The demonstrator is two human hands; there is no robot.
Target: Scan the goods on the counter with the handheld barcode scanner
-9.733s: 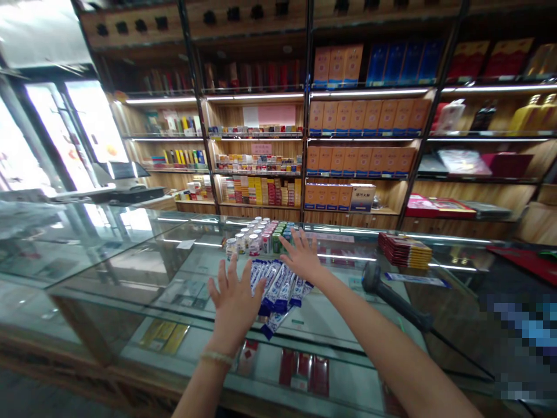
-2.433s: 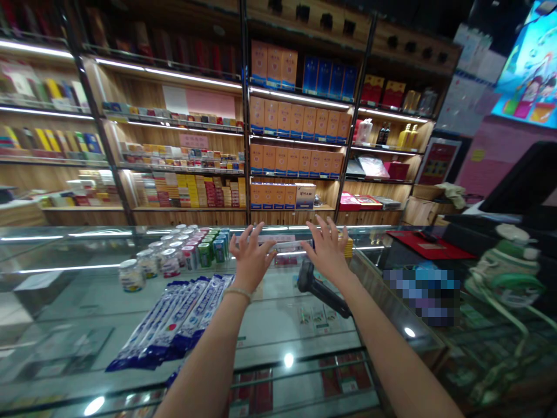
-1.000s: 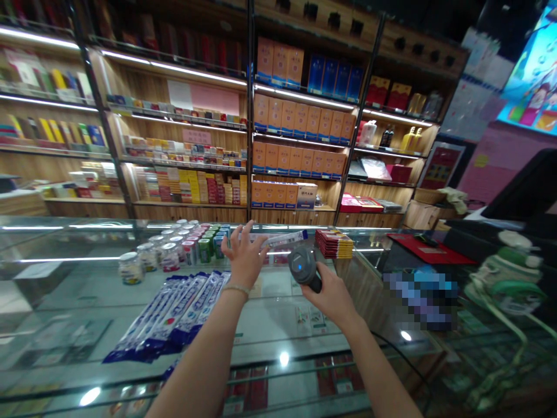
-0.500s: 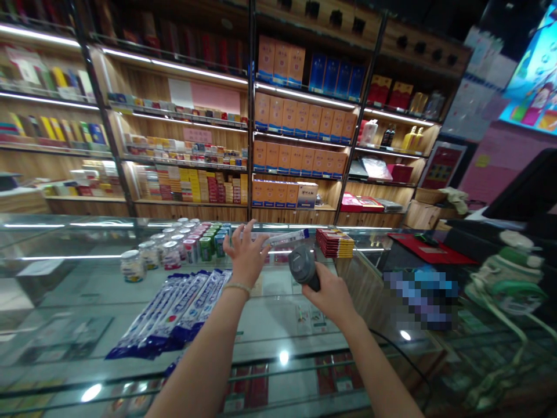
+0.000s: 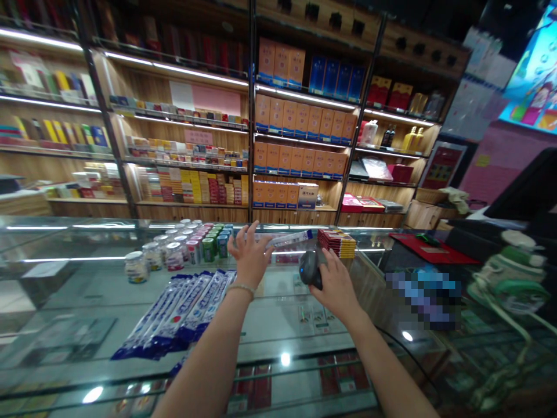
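Observation:
Above the glass counter (image 5: 278, 322), my left hand (image 5: 249, 255) grips a long, slim plastic packet (image 5: 290, 238) with a dark blue end. The packet points to the right, and its near part is hidden behind the fingers. My right hand (image 5: 338, 284) is wrapped round a dark grey handheld barcode scanner (image 5: 309, 268), a little right of and below the packet. A small blue light shows on the scanner. Several blue-and-white long packets (image 5: 185, 313) lie fanned out left of my left forearm.
Jars (image 5: 136, 267) and small coloured tubs (image 5: 209, 248) stand in rows at the left. A stack of red-and-yellow packs (image 5: 336, 242) sits beyond the scanner. A cable (image 5: 404, 351), a red mat (image 5: 430, 248) and a green bottle (image 5: 511, 273) are on the right.
The scanner has turned and tilted in my right hand, dropping slightly and shifting right, and its blue light now shows. My left hand and the packet are nearly unchanged.

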